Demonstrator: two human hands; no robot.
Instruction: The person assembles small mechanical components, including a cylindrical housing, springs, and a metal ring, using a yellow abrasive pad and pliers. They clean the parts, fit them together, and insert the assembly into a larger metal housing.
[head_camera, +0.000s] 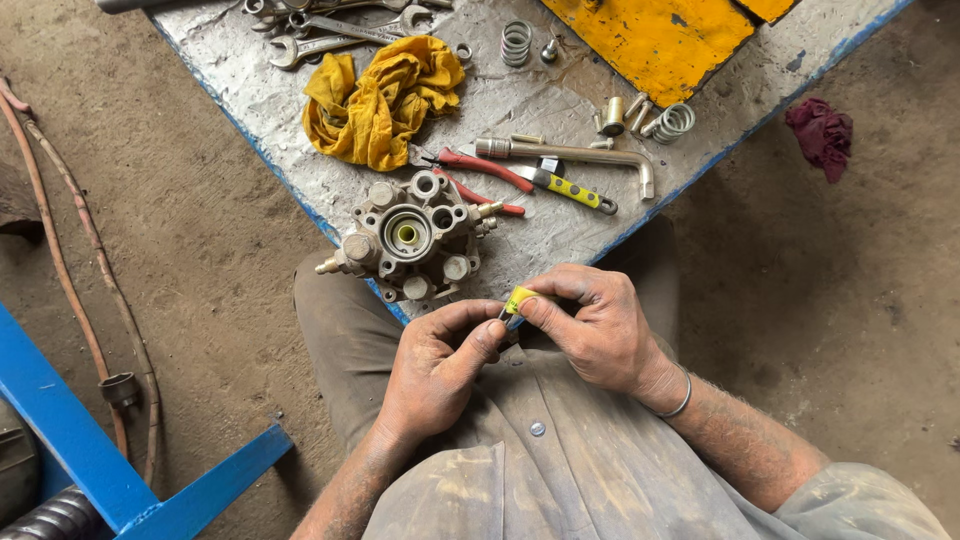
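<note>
Two hands meet at six o'clock of the metal pump body. The right hand pinches a small yellow-handled tool; the left hand closes fingertips on its hidden tip.

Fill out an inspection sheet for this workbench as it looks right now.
Surface: grey metal bench top, scuffed, blue-edged, with yellow painted patch.
Job's things: small yellow-handled tool pinched between both hands; metal pump body at the bench edge.
Clutter: yellow rag, spanners, red-handled pliers, bent socket wrench, springs, small fittings.
Hands: left hand and right hand closed on the tool.
Cables: hoses on the floor.
Surroundings: dirt floor, blue frame, maroon rag.
</note>
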